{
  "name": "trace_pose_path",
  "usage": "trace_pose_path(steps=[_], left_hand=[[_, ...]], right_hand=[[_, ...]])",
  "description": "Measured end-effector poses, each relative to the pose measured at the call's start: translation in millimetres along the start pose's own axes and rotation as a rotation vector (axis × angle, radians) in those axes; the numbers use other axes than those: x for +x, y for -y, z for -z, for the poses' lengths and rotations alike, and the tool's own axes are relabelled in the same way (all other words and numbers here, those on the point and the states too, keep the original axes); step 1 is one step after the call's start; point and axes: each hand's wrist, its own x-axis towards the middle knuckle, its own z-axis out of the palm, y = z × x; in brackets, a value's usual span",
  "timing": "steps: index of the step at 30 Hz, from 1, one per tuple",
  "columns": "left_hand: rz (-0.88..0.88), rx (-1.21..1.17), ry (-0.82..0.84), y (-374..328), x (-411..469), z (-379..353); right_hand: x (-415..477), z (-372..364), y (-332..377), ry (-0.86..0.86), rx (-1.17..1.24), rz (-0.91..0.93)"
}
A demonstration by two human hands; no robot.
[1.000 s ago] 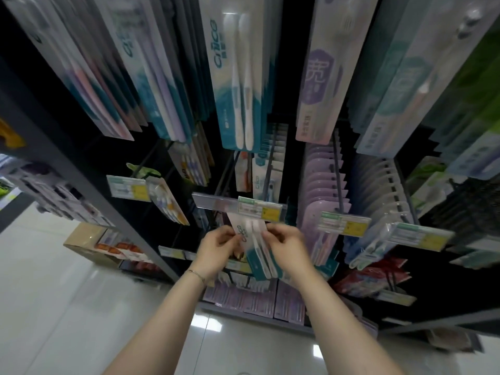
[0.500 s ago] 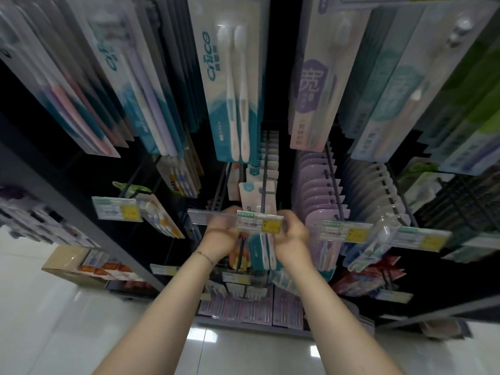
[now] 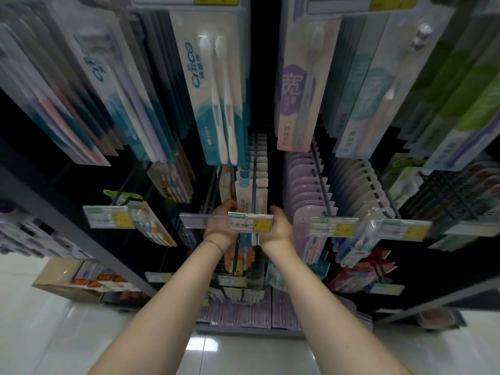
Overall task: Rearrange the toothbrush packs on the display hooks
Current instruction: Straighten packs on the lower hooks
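Both arms reach up into the middle of the frame, and here are the hands at the rack. The left hand (image 3: 221, 220) is curled round the left edge of a white-and-teal toothbrush pack (image 3: 244, 198), fingers wrapped onto its face. The right hand (image 3: 281, 226) is at the pack's right edge, fingertips hooked over it, so it is a two-handed grasp, one hand on each side. A price tag (image 3: 250, 224) on a clear strip sits right in front of the knuckles and hides the lower part of both grips. The pack stands upright at centre frame, its top against the dark display hook (image 3: 253, 180); whether the hook passes through its hanging hole is hard to tell. It is the front card of a row of matching packs (image 3: 259, 158) that runs back along that hook. A thin bracelet (image 3: 215, 243) shows on the left wrist. Just to the right, a rank of lilac packs (image 3: 303, 185) hangs on its own hook. Above, at upper centre, hangs a tall teal-and-white pack (image 3: 216, 104) with two brushes in it. In the lower left of the frame a cardboard box (image 3: 54, 282) sits on the glossy pale floor (image 3: 243, 353).
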Motion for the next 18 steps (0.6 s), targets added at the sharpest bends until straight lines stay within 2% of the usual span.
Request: trace_pose_path(steps=[3, 9, 11, 14, 18], left_hand=[[-0.004, 0.048, -0.003, -1.8, -0.9, 0.2], [0.089, 0.231, -0.020, 13.2, -15.5, 0.2], [0.053, 0.232, -0.010, 22.2, -23.2, -3.4], [0.000, 0.349, 0.092, 31.9, -39.6, -13.5], [-0.146, 0.543, 0.203, 37.2, -58.4, -34.2]], right_hand=[[-9.1, -1.2, -0.2, 0.020, -0.019, -0.034], [-31.3, 6.7, -17.4, 0.139, -0.194, 0.136], [-37.3, 15.5, -19.9, 0.178, -0.315, 0.211], [-47.3, 29.4, -27.9, 0.215, -0.580, 0.341], [-59.2, 49.5, -43.2, 0.189, -0.763, 0.427]])
